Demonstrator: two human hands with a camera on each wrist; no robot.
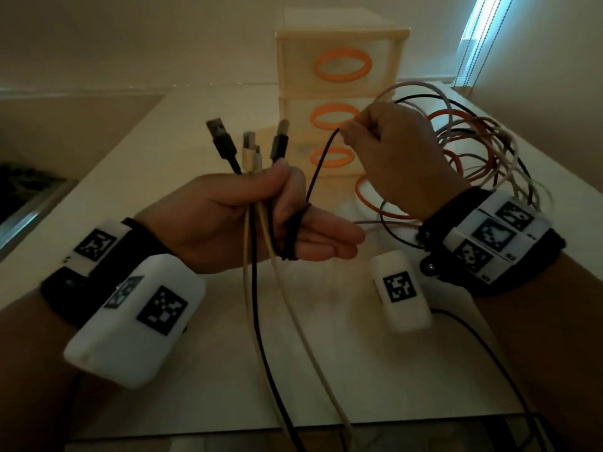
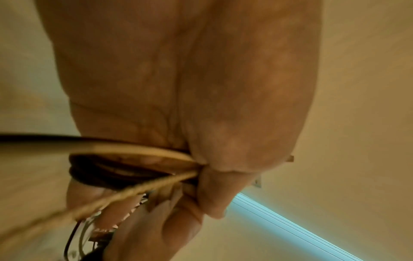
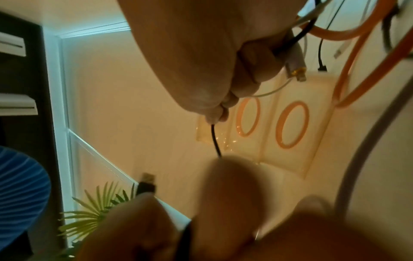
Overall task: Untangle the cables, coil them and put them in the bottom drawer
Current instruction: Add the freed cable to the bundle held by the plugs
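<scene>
My left hand (image 1: 277, 197) is held above the table and pinches three cable ends under its thumb: two black USB plugs (image 1: 222, 141) and a beige plug (image 1: 251, 148) stick up. A black cable coil (image 1: 292, 236) is wound round its straight fingers; the left wrist view shows these turns (image 2: 100, 173) close up. From the coil a black strand (image 1: 321, 161) rises to my right hand (image 1: 359, 132), which pinches it. Behind my right wrist lies the tangle (image 1: 483, 148) of white, black and orange cables. The cream drawer unit (image 1: 339, 60) with orange ring handles stands behind; its lowest part is hidden.
The white table (image 1: 163, 141) ends near the bottom of the head view. Beige and black cables (image 1: 261, 337) hang down from my left hand past that edge. A bright window (image 1: 483, 27) is at the upper right, and a green plant (image 3: 96, 208) shows in the right wrist view.
</scene>
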